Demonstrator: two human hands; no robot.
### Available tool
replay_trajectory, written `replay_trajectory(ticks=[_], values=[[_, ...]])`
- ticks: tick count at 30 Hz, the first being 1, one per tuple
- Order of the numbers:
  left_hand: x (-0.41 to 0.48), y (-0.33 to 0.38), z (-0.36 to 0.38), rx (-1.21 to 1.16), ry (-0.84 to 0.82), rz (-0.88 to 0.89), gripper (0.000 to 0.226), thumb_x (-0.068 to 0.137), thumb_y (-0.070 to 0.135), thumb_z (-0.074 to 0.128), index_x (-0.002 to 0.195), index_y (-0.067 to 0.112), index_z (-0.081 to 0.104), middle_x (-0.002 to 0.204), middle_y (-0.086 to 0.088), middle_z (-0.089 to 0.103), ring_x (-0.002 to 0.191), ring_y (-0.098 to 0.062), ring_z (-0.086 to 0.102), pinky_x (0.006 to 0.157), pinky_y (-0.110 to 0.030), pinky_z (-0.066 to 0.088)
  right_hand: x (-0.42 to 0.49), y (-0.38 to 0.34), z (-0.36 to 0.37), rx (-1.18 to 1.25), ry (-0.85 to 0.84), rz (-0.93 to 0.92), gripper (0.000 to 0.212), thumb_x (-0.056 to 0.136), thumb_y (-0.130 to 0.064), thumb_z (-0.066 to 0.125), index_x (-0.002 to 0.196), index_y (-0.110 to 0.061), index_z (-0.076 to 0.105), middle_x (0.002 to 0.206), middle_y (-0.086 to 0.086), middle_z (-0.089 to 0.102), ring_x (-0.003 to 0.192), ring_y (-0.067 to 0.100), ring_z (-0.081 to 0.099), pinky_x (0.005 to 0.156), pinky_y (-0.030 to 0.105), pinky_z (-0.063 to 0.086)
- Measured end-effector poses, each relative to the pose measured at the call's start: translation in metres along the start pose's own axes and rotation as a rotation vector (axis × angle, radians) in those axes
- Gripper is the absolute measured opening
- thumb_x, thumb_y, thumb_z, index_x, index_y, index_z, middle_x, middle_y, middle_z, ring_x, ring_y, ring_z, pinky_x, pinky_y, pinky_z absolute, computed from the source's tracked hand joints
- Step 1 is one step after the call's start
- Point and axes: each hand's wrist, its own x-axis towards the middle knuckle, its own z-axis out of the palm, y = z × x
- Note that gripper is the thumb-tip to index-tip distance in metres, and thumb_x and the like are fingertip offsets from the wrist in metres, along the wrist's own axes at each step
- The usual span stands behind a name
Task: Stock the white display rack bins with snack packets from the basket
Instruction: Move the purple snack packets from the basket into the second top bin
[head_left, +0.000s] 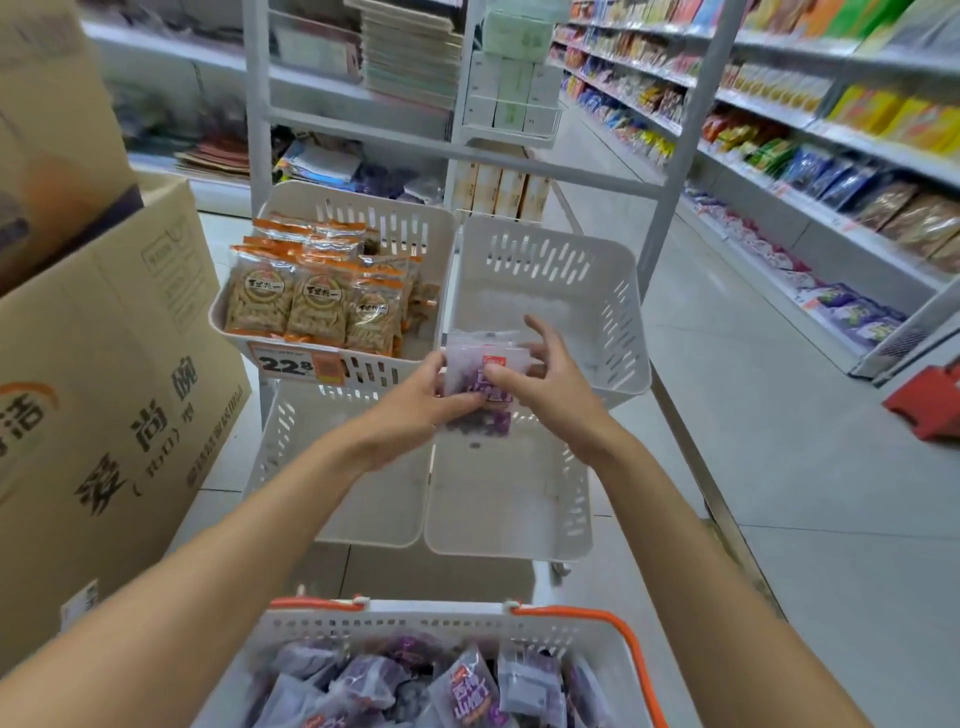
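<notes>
Purple and clear plastic, the snack packet (480, 387) sits between your two hands, right at the front rim of the upper right bin (618, 312) of the white display rack (670, 208). Your left hand (415, 405) grips the packet's left edge with curled fingers. Your right hand (550, 384) pinches its right side, thumb on the front and fingers spread behind.

Touching that bin on its left, the upper left bin (410, 228) holds orange-topped packets (317, 301) standing in rows, and an orange price tag (296, 366) reading 22.8 hangs on its front wall. Below that bin, two lower bins (509, 509) lie side by side. Nearer to you than that bin, the white basket (415, 621) with orange handles carries a heap of purple packets (467, 686). Well left of that bin stands a printed cardboard box (104, 389). Well right of it run stocked store shelves (831, 145).
</notes>
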Motion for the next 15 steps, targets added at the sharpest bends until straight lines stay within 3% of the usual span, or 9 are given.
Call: replay_trajectory(ticks=[2, 3, 6, 9, 11, 13, 15], values=[[0.018, 0.014, -0.008, 0.199, -0.055, 0.066, 0.042, 0.093, 0.013, 0.064, 0.131, 0.02, 0.047, 0.114, -0.005, 0.068, 0.103, -0.018, 0.07, 0.083, -0.031, 0.058, 0.017, -0.014, -0.018, -0.046, -0.181, 0.012, 0.056, 0.088, -0.015, 0.072, 0.138, -0.018, 0.044, 0.117, 0.009, 0.063, 0.091, 0.017, 0.066, 0.067, 0.026, 0.053], [0.027, 0.019, -0.012, 0.314, -0.027, 0.111, 0.051, 0.091, 0.019, 0.068, 0.136, 0.021, 0.045, 0.125, -0.006, 0.063, 0.114, -0.022, 0.064, 0.092, -0.037, 0.055, 0.026, -0.02, -0.026, -0.094, -0.205, -0.001, 0.049, 0.088, -0.014, 0.072, 0.133, -0.013, 0.05, 0.113, 0.01, 0.065, 0.088, 0.017, 0.067, 0.063, 0.026, 0.053], [0.054, 0.022, -0.021, 0.68, 0.182, 0.205, 0.091, 0.077, 0.039, 0.08, 0.151, 0.026, 0.029, 0.156, -0.004, 0.033, 0.14, -0.022, 0.035, 0.116, -0.046, 0.031, 0.054, -0.025, -0.042, -0.105, -0.005, -0.071, 0.044, 0.089, -0.015, 0.07, 0.129, -0.006, 0.052, 0.111, 0.007, 0.063, 0.087, 0.017, 0.068, 0.065, 0.024, 0.057], [0.072, 0.009, -0.033, 0.852, 0.243, 0.181, 0.114, 0.067, 0.054, 0.082, 0.156, 0.024, 0.018, 0.161, -0.001, 0.025, 0.147, -0.022, 0.024, 0.12, -0.046, 0.024, 0.083, -0.005, -0.048, -0.254, 0.163, -0.154, 0.038, 0.089, -0.015, 0.07, 0.124, -0.013, 0.055, 0.114, 0.003, 0.058, 0.093, 0.023, 0.065, 0.074, 0.034, 0.059], [0.079, -0.004, -0.039, 0.896, 0.189, 0.163, 0.118, 0.062, 0.064, 0.079, 0.156, 0.025, 0.019, 0.158, -0.001, 0.032, 0.144, -0.023, 0.031, 0.118, -0.045, 0.03, 0.098, 0.016, -0.04, -0.373, 0.06, -0.125, 0.031, 0.086, -0.011, 0.071, 0.114, -0.02, 0.058, 0.111, 0.003, 0.059, 0.093, 0.027, 0.064, 0.075, 0.032, 0.056], [0.083, -0.012, -0.041, 0.929, 0.157, 0.145, 0.113, 0.068, 0.058, 0.079, 0.156, 0.025, 0.017, 0.156, -0.002, 0.035, 0.142, -0.023, 0.036, 0.114, -0.04, 0.035, 0.105, 0.03, -0.033, -0.442, -0.145, -0.03, 0.029, 0.085, -0.013, 0.073, 0.113, -0.015, 0.064, 0.11, 0.002, 0.064, 0.096, 0.021, 0.064, 0.076, 0.023, 0.052], [0.086, -0.016, -0.042, 0.968, 0.167, 0.142, 0.11, 0.075, 0.051, 0.078, 0.157, 0.022, 0.01, 0.158, -0.004, 0.031, 0.143, -0.024, 0.034, 0.112, -0.04, 0.036, 0.108, 0.033, -0.033, -0.406, -0.342, 0.112, 0.03, 0.087, -0.025, 0.073, 0.115, -0.015, 0.068, 0.113, 0.002, 0.068, 0.101, 0.016, 0.063, 0.084, 0.026, 0.049]])
